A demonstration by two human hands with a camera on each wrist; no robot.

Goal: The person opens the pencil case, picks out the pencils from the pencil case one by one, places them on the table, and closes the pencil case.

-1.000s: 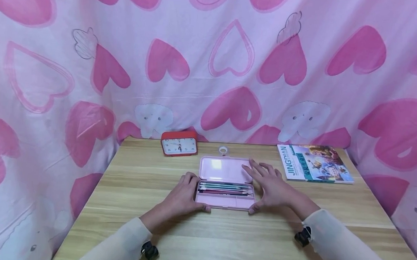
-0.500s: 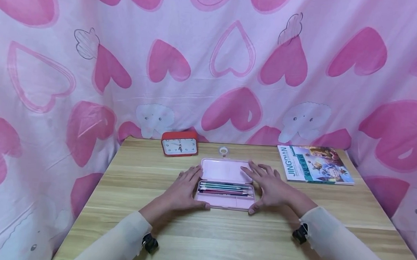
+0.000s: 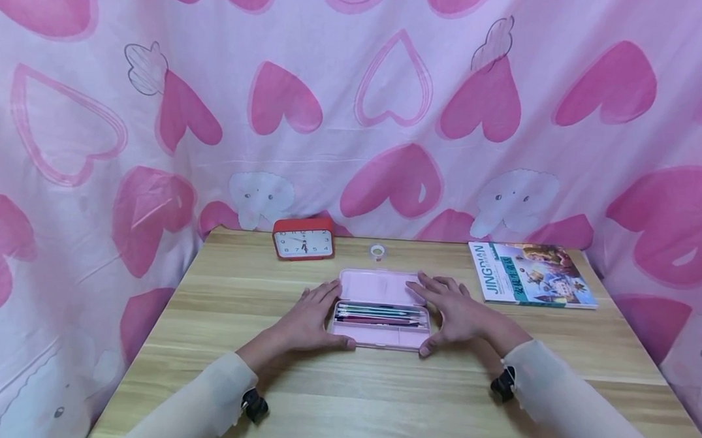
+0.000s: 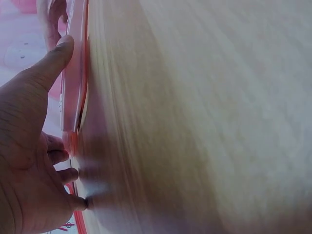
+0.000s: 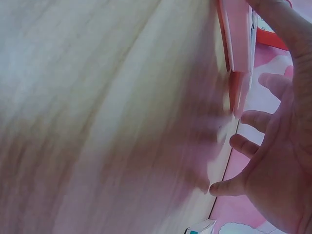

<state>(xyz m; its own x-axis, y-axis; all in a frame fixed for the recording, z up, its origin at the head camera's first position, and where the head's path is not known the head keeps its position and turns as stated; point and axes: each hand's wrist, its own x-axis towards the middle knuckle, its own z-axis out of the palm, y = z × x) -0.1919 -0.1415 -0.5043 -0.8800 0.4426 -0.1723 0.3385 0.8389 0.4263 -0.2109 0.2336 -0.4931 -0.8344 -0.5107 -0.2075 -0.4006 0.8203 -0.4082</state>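
An unfolded pink pencil case (image 3: 365,335) lies on the wooden table, its lid (image 3: 377,287) laid back on the far side. Several pencils (image 3: 379,313) sit in its rear compartment; the front one is divided. My left hand (image 3: 307,318) rests along the case's left end, thumb by the front edge and fingers stretched toward the lid. On the opposite end my right hand (image 3: 455,315) is spread, fingertips at the lid's right edge and thumb at the front corner. In the left wrist view the left thumb (image 4: 62,51) overlaps the case's pink front wall (image 4: 74,87).
A red alarm clock (image 3: 303,240) stands at the back left of the table (image 3: 378,403). Behind the case lies a small roll of tape (image 3: 377,251). A book (image 3: 531,274) is at the back right. A pink heart-patterned curtain (image 3: 330,159) hangs around the table.
The left fingers have moved from the case's side up to the lid's left edge, spreading out. The lid leans flatter than before. The right hand has barely moved.
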